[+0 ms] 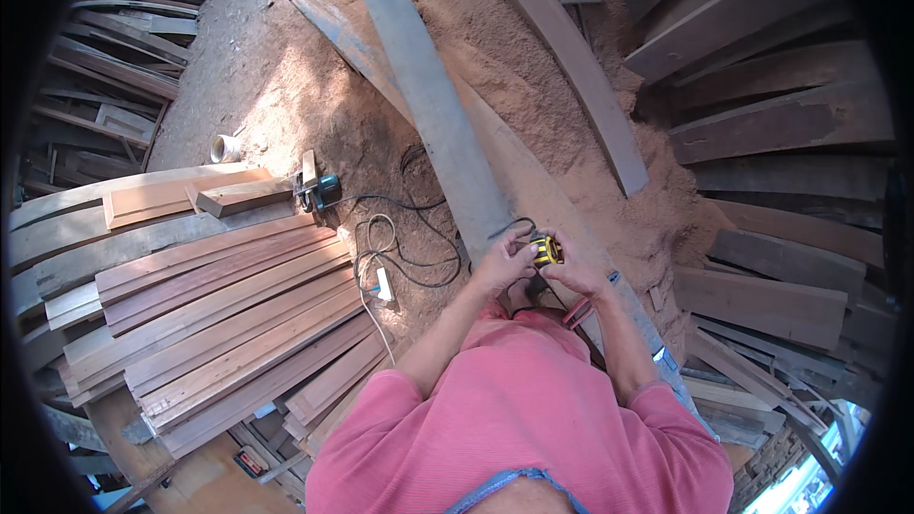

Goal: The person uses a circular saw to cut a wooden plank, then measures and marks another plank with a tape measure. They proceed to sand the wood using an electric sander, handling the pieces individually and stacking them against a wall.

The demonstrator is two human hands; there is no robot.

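Observation:
Between my two hands, in front of my body, is a yellow and black tape measure [546, 249]. My right hand [577, 272] is wrapped round its right side. On its left side, the fingers of my left hand [507, 263] are bent and pressed against it. No long stretch of blade can be made out. Just beyond my hands lies a long grey plank [433, 109], running away over a wider dusty board [528, 171]. A dark cable loop shows by my left fingers.
Sawdust covers the ground. A green power tool [327, 190] sits left, its dark cable [447, 228] coiled nearby beside a white power strip [384, 284]. Stacked reddish boards [228, 295] fill the left; more planks [762, 300] line the right. A loose plank [581, 76] lies ahead.

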